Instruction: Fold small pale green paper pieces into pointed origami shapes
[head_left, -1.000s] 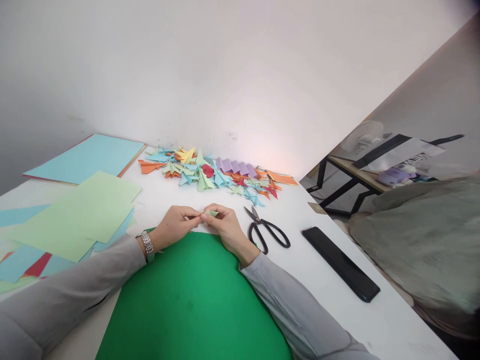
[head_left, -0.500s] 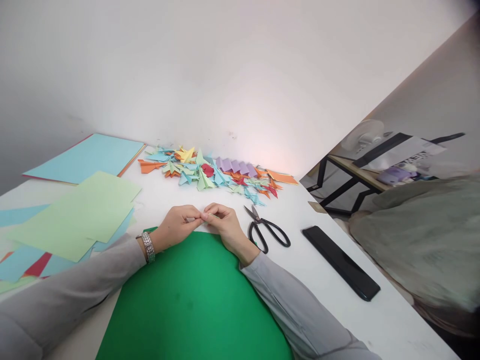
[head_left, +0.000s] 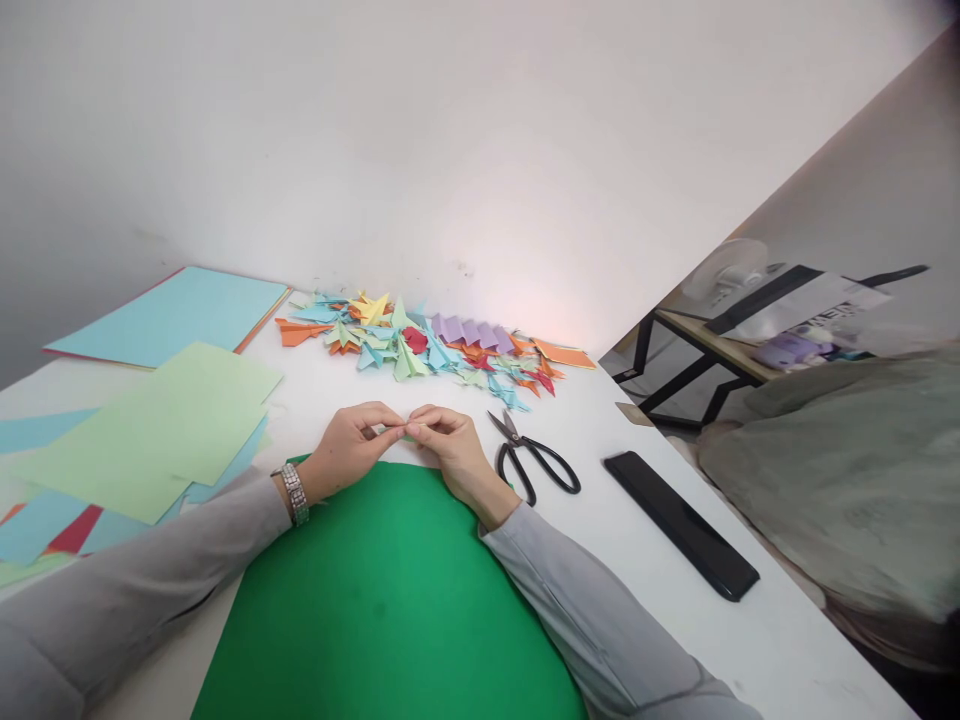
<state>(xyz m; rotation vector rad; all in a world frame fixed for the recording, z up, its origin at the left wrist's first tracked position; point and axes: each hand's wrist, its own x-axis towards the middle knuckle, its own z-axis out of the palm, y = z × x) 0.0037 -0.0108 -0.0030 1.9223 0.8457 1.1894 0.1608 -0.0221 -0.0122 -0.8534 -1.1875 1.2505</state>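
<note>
My left hand and my right hand meet fingertip to fingertip above the far edge of a large green sheet. Both are closed in a pinch around a small piece of paper; only a sliver of pale green shows, and its shape is hidden by the fingers. Black-handled scissors lie just right of my right hand, blades apart and pointing away. Beyond the hands lies a heap of small folded paper pieces in several colours, some shaped like planes.
Loose light green sheets overlap blue and red ones at the left. A stack of coloured paper sits behind them by the wall. A long black case lies at the right, near the table edge. Past it stands a side table.
The fingers of both hands have shifted slightly at the pinch, the left thumb bending a little lower. Everything on the table stays where it was.
</note>
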